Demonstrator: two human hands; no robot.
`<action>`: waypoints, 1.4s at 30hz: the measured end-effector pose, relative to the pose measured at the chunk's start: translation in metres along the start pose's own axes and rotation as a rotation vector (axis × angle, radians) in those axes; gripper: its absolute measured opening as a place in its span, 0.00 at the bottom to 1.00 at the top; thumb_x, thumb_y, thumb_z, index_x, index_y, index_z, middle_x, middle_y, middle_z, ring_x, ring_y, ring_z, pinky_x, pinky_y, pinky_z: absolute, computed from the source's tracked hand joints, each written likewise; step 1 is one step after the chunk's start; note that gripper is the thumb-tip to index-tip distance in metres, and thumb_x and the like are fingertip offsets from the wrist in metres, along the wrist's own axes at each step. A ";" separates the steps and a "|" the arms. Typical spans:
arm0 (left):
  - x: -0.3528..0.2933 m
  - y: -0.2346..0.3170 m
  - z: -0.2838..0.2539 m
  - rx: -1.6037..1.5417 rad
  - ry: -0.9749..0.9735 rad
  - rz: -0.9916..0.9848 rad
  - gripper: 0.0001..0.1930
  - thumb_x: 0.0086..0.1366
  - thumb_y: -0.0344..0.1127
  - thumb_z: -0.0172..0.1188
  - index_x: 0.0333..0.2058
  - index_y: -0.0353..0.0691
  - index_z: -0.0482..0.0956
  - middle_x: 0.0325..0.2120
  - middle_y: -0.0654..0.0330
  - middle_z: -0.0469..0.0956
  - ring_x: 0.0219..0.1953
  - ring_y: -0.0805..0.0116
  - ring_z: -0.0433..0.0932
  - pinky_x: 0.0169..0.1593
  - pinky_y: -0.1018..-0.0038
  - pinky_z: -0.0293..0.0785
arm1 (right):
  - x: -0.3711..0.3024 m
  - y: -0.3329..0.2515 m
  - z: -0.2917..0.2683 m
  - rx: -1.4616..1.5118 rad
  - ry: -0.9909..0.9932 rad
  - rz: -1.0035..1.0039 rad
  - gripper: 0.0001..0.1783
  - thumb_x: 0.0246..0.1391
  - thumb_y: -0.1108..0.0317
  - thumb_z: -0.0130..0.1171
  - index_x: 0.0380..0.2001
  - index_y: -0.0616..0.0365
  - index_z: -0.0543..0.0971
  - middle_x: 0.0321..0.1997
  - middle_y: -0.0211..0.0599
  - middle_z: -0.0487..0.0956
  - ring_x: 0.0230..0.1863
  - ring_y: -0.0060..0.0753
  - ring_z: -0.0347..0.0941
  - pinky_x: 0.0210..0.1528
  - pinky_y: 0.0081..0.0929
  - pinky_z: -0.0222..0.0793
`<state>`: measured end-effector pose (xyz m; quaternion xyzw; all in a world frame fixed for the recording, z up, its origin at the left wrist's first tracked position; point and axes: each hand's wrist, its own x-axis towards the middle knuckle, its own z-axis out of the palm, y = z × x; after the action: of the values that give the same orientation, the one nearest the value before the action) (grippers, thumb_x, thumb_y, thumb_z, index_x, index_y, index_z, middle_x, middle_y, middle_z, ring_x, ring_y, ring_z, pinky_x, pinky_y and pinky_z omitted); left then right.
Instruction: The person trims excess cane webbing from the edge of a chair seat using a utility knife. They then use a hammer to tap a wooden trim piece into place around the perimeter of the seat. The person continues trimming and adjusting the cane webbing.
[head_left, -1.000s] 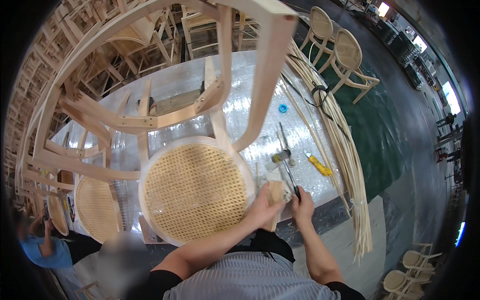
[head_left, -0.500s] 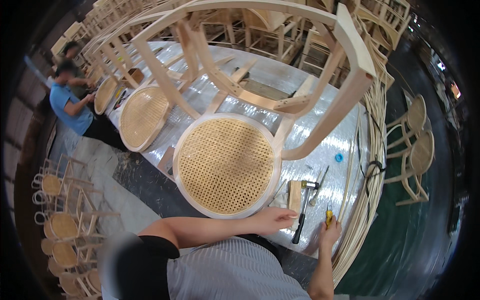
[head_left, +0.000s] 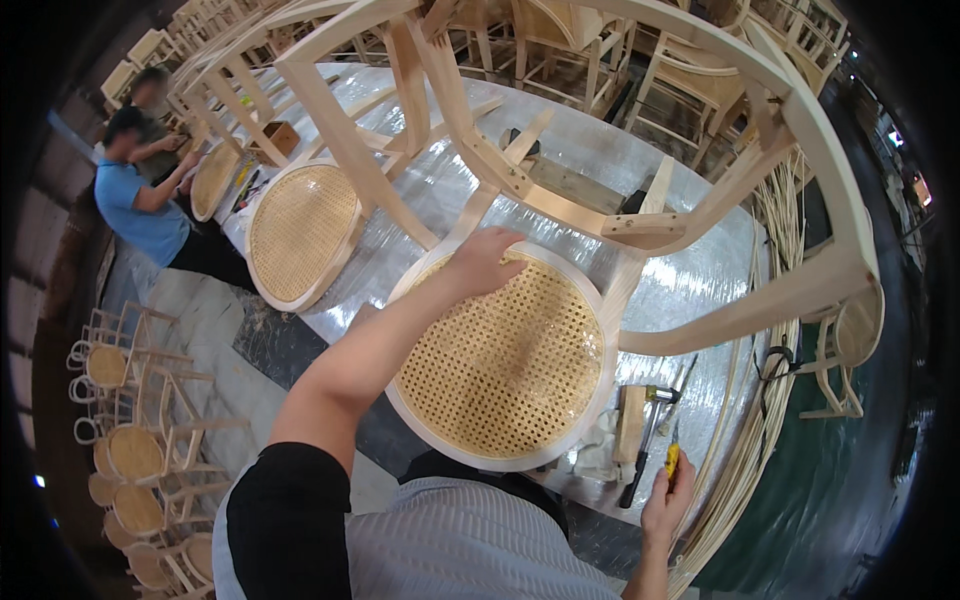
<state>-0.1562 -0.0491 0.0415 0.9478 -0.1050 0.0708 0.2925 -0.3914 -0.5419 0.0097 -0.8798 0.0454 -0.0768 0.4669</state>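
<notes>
At far rim of cane seat (head_left: 505,375), left hand (head_left: 487,262), thumb apart from fingers; right hand (head_left: 664,502) clamped on yellow-handled tool (head_left: 673,459)

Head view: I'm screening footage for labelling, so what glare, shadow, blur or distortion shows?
Head view: bright glare streaks the shiny tabletop; head view: a soft shadow darkens part of the nearest cane seat; head view: the co-worker in blue has a blurred head; head view: fisheye distortion grows toward the black rim.
</notes>
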 end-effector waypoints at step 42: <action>0.089 -0.089 0.040 -0.363 -0.446 0.070 0.19 0.66 0.37 0.59 0.51 0.40 0.89 0.42 0.46 0.89 0.44 0.45 0.87 0.52 0.55 0.83 | 0.240 -0.148 0.237 -0.616 -0.391 -0.639 0.23 0.61 0.67 0.69 0.60 0.55 0.85 0.45 0.38 0.81 0.45 0.43 0.77 0.50 0.42 0.69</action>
<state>-0.0456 -0.0138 -0.0221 0.8680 -0.2104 -0.1492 0.4244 -0.1119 -0.3024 0.0234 -0.9450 -0.2950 -0.0328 0.1373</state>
